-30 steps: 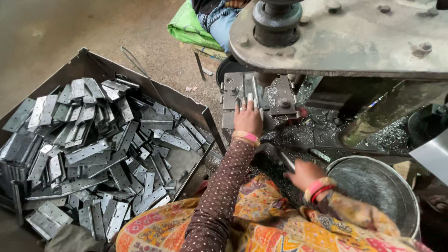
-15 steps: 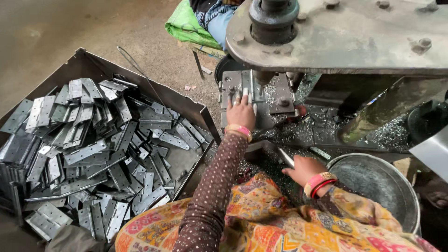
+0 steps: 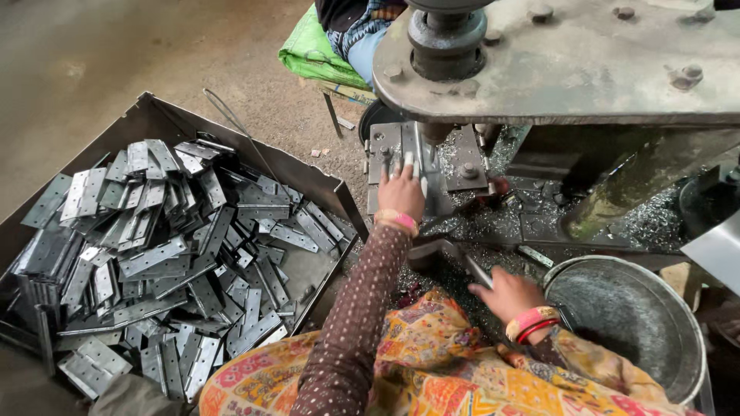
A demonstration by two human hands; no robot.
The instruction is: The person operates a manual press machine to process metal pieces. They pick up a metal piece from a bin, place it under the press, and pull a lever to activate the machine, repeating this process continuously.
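My left hand [image 3: 402, 192] reaches forward onto the die block [image 3: 462, 166] of a heavy press [image 3: 570, 69]. Its fingers pinch a small grey hinge plate [image 3: 417, 163] just under the ram [image 3: 447, 35]. My right hand [image 3: 505, 293] rests low near my lap, with its fingers closed around a short shiny metal bar [image 3: 475, 271] that sticks out to the upper left. Both wrists wear pink bangles.
A large open metal tray [image 3: 166, 123] on the left holds several grey hinge plates [image 3: 177, 254]. A round steel bucket [image 3: 678, 308] stands at the right. Metal swarf [image 3: 647, 223] litters the press base. Another person sits beyond the press beside a green sack [image 3: 312, 54].
My left hand has pushed the plate a little further in under the ram. My right hand has stayed on the bar.
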